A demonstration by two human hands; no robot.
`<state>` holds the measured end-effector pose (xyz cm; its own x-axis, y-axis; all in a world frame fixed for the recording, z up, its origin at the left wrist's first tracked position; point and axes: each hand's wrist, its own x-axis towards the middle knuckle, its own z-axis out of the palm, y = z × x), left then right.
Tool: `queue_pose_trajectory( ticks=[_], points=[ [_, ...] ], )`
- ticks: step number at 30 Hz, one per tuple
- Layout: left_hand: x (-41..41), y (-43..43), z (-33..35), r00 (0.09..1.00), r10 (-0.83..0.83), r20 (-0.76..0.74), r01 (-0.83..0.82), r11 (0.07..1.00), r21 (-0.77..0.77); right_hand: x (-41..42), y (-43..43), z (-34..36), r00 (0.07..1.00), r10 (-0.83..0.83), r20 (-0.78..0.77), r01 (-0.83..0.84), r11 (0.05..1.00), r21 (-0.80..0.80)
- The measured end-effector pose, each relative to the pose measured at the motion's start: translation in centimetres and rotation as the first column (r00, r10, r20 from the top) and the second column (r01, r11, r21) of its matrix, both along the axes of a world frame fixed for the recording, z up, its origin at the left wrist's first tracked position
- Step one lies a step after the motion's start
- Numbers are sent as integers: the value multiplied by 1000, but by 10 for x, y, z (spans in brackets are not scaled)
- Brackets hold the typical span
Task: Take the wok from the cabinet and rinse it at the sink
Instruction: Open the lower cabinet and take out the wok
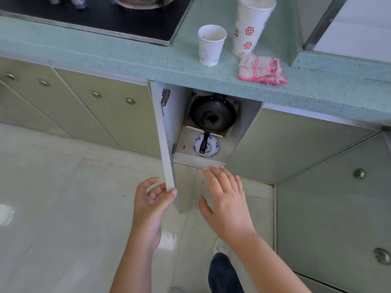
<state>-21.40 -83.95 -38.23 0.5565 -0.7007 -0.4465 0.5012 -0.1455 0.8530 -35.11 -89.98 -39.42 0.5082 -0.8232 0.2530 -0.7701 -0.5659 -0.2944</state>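
Now my left hand (151,199) pinches the free edge of the pale cabinet door (167,144). My right hand (226,197) is open, fingers spread, just below the cabinet opening. The round black metal wok (212,112) sits on the upper shelf inside, its handle (204,142) pointing out over a blue-and-white plate (214,148). I should grasp that handle and lift before pulling.

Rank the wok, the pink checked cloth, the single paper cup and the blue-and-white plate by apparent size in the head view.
1-2. wok and pink checked cloth: look alike, and the cloth is nearer, so unranked
3. paper cup
4. blue-and-white plate
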Motion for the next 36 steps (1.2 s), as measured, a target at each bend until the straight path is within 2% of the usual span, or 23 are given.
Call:
queue_pose_trajectory(
  ticks=[9, 16, 26, 30, 36],
  points=[
    [54, 37, 5, 972, 2, 234, -28, 994, 108, 48, 25, 5, 998, 56, -10, -55, 997, 53],
    [92, 53, 6, 883, -68, 465, -53, 969, 242, 87, 38, 5, 993, 115, -8, -115, 992, 61],
    [128, 58, 6, 831, -145, 538, -81, 924, 375, 112, 32, -2, 992, 123, 9, -123, 988, 92],
    [118, 49, 10, 738, -229, 634, -118, 882, 456, 112, 19, -2, 992, 129, 13, -130, 982, 138],
    [101, 22, 8, 503, -336, 796, -305, 793, 528, 99, -14, -7, 993, 114, 4, -114, 984, 140]
  ],
)
